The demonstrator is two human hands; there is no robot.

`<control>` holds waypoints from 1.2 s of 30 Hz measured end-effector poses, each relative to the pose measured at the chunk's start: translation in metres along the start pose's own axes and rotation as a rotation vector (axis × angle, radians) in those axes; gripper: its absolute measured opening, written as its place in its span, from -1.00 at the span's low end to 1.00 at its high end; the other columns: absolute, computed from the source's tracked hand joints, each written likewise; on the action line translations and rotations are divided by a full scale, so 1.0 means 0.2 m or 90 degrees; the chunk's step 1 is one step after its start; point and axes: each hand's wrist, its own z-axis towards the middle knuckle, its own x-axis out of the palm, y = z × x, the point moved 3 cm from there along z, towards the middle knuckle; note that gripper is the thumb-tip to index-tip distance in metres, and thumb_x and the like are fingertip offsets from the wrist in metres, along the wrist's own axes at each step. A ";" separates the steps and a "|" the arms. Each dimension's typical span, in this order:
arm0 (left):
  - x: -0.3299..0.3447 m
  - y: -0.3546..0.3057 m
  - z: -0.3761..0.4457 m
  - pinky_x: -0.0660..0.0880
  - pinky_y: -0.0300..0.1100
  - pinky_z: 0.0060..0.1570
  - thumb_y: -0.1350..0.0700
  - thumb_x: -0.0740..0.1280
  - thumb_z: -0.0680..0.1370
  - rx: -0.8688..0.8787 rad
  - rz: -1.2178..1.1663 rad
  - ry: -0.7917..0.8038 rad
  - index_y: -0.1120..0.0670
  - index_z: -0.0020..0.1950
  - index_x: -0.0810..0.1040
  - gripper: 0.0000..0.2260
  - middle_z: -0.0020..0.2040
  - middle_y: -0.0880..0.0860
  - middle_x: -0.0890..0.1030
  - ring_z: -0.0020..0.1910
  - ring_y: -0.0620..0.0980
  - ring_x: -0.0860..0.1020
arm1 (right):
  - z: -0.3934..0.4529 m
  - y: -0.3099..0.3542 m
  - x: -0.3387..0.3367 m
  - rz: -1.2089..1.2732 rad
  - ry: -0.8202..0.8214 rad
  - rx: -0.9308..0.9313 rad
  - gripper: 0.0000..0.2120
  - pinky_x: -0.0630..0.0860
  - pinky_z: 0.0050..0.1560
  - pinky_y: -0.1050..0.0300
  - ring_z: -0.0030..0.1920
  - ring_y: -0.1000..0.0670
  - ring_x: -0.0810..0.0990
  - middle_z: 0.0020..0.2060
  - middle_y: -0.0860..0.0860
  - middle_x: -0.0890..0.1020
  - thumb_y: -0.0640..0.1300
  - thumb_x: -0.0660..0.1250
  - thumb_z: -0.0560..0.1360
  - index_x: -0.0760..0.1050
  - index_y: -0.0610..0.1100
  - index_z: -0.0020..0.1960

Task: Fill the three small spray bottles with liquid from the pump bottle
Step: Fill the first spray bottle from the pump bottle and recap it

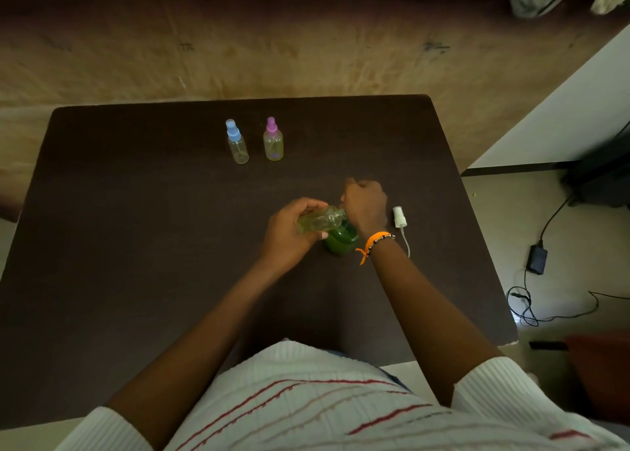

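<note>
The left hand (289, 236) curls its fingers around a tilted clear bottle (318, 221), neck at the green pump bottle (341, 239) mid-worktop (136, 246). The right hand (364, 205) is fisted over the pump top. Two capped bottles (237, 142) (273, 140) stand farther back; a white sprayer (399, 217) lies just right.

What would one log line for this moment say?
left hand holds tilted spray bottle | right hand atop green pump bottle | white sprayer on table
</note>
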 end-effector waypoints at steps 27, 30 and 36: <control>0.01 -0.01 0.00 0.51 -0.15 0.12 0.33 0.47 0.29 -0.005 0.009 0.013 -0.01 0.02 0.55 -0.61 -0.01 -0.06 0.62 0.03 -0.13 0.58 | -0.01 0.01 -0.01 -0.040 0.019 -0.030 -0.70 0.52 0.03 -0.03 -0.09 -0.19 0.60 -0.15 -0.15 0.67 -0.06 0.18 0.52 0.58 -0.17 -0.23; 0.00 0.00 0.01 0.51 -0.12 0.13 0.31 0.48 0.30 -0.003 0.010 0.014 -0.07 0.00 0.54 -0.61 0.00 -0.07 0.62 0.04 -0.12 0.58 | 0.01 0.02 0.00 -0.022 0.051 -0.017 -0.69 0.50 -0.01 0.01 -0.12 -0.15 0.59 -0.19 -0.11 0.65 -0.02 0.20 0.53 0.57 -0.17 -0.24; -0.01 -0.04 0.00 0.51 -0.17 0.08 0.34 0.46 0.30 0.015 -0.012 0.013 -0.01 0.01 0.55 -0.62 -0.02 -0.03 0.62 0.02 -0.08 0.59 | 0.02 0.02 0.02 0.045 0.137 0.031 -0.68 0.50 -0.01 0.00 -0.21 -0.08 0.57 -0.32 -0.03 0.61 -0.02 0.26 0.51 0.58 -0.16 -0.32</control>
